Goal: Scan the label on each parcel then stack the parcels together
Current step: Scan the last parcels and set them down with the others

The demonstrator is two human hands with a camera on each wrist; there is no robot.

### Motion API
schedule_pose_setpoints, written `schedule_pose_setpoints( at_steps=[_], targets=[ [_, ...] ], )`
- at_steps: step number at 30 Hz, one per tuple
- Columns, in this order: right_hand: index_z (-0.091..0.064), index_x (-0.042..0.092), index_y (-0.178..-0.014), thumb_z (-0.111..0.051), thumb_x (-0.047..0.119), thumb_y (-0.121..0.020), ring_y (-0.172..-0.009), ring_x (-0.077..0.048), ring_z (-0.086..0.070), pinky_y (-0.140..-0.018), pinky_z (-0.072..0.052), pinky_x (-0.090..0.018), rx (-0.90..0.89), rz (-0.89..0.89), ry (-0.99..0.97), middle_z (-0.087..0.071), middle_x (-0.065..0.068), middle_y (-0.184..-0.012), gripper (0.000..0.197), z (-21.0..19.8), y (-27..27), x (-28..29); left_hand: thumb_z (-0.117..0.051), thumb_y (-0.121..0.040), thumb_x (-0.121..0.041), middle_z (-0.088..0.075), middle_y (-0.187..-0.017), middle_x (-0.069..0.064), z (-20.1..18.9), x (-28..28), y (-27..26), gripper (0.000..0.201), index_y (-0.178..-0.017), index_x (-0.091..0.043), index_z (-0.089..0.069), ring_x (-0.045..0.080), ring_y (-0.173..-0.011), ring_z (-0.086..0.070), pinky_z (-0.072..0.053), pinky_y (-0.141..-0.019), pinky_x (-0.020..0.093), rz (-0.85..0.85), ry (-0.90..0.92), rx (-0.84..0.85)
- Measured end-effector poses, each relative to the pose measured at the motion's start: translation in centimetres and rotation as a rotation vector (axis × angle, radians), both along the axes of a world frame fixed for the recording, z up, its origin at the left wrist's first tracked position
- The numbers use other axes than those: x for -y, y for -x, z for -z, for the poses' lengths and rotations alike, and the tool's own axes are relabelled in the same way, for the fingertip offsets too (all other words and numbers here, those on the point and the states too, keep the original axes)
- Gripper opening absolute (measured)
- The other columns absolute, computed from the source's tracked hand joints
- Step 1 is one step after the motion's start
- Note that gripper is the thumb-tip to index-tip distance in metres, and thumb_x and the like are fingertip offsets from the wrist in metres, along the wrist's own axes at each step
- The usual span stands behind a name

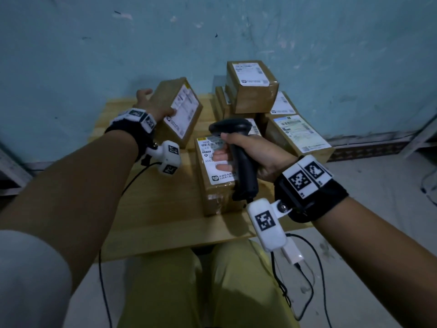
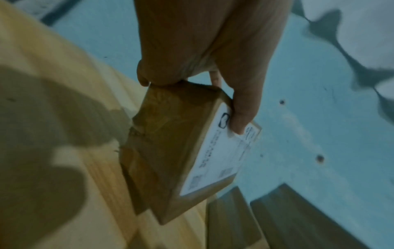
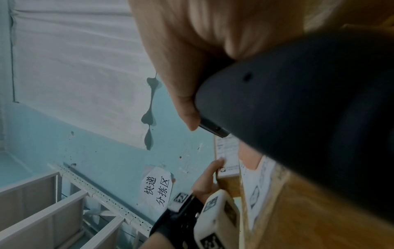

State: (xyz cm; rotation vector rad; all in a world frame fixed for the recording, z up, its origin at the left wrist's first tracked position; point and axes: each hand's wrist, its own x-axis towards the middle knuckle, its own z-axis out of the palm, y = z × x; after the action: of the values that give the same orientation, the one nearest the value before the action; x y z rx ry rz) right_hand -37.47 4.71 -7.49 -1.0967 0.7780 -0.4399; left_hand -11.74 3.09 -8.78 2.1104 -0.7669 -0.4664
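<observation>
The left hand [image 1: 153, 104] gripped a brown cardboard parcel [image 1: 176, 110] by its near end, thumb pressed on the white label [image 1: 183, 112] and the other fingers wrapped behind. The parcel was held up above the far left part of the wooden table [image 1: 151, 209], tilted so that the label faced right, toward the scanner. In the left wrist view the thumb [image 2: 243, 111] lay on the label's corner, though the print there was too blurred to read.

The right hand [image 1: 255, 155] was closed round the grip of a black handheld scanner [image 1: 236, 147] — head pointing left and forward, toward the lifted parcel. A cable ran from the bottom of the grip.

Directly under the scanner a second parcel [image 1: 217, 176] lay flat on the table, label up, partly hidden by the right hand's fingers. Behind it, against the blue wall [image 1: 71, 55], stood a stack of parcels [image 1: 253, 91] — one on top of others, labels upward — and just right of it another parcel [image 1: 298, 136] lay at the table's right edge. In the right wrist view a paper sign [image 3: 156, 188] with black characters hung on the wall above grey metal shelving [image 3: 53, 210].
</observation>
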Motion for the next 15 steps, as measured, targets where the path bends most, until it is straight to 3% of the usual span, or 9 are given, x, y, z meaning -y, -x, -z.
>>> schedule_pose_setpoints(
  at_steps=[4, 7, 9, 12, 15],
  targets=[
    [-0.057, 0.006, -0.094, -0.055, 0.018, -0.092, -0.08, -0.019, -0.063, -0.065, -0.059, -0.029, -0.001, -0.008, -0.001, -0.062, -0.013, -0.084, 0.013, -0.1, 0.0, -0.1, -0.068, -0.082, -0.022, -0.042, -0.14, 0.016, 0.3, -3.8, -0.8, 0.075, -0.142, -0.018, -0.023, 0.03, -0.121, -0.049, -0.041, -0.093, 0.031, -0.108, 0.251, -0.206],
    [-0.058, 0.004, -0.098, -0.056, 0.018, -0.092, -0.082, -0.019, -0.063, -0.064, -0.059, -0.029, -0.012, -0.014, 0.0, -0.062, -0.014, -0.087, 0.016, -0.2, -0.1, -0.2, -0.069, -0.08, -0.028, -0.046, -0.137, 0.017, 0.6, -6.5, -0.6, 0.075, -0.14, -0.023, -0.023, 0.032, -0.115, -0.054, -0.046, -0.098, 0.039, -0.141, 0.339, -0.33],
    [-0.058, 0.004, -0.098, -0.055, 0.018, -0.092, -0.083, -0.02, -0.062, -0.063, -0.058, -0.029, -0.013, -0.013, 0.004, -0.061, -0.014, -0.088, 0.016, -0.3, -0.1, -0.4, -0.072, -0.078, -0.028, -0.047, -0.137, 0.017, 0.6, -8.0, -0.3, 0.078, -0.139, -0.028, -0.022, 0.032, -0.109, -0.057, -0.049, -0.095, 0.046, -0.154, 0.407, -0.466],
    [-0.058, 0.005, -0.096, -0.054, 0.018, -0.093, -0.083, -0.02, -0.063, -0.064, -0.058, -0.029, -0.026, -0.006, 0.014, -0.062, -0.014, -0.088, 0.014, -0.5, -0.1, -0.6, -0.067, -0.084, -0.021, -0.042, -0.142, 0.015, 0.9, -9.6, -0.2, 0.077, -0.143, -0.031, -0.017, 0.028, -0.102, -0.053, -0.05, -0.086, 0.047, -0.161, 0.485, -0.647],
    [-0.058, 0.003, -0.097, -0.053, 0.019, -0.093, -0.08, -0.021, -0.063, -0.059, -0.059, -0.028, -0.066, -0.009, 0.016, -0.062, -0.016, -0.088, 0.017, -0.8, -0.1, -0.8, -0.066, -0.085, -0.015, -0.034, -0.148, 0.016, 1.3, -10.9, -0.3, 0.085, -0.148, -0.027, -0.01, 0.031, -0.12, -0.048, -0.047, -0.085, 0.051, -0.169, 0.528, -0.759]
  ],
)
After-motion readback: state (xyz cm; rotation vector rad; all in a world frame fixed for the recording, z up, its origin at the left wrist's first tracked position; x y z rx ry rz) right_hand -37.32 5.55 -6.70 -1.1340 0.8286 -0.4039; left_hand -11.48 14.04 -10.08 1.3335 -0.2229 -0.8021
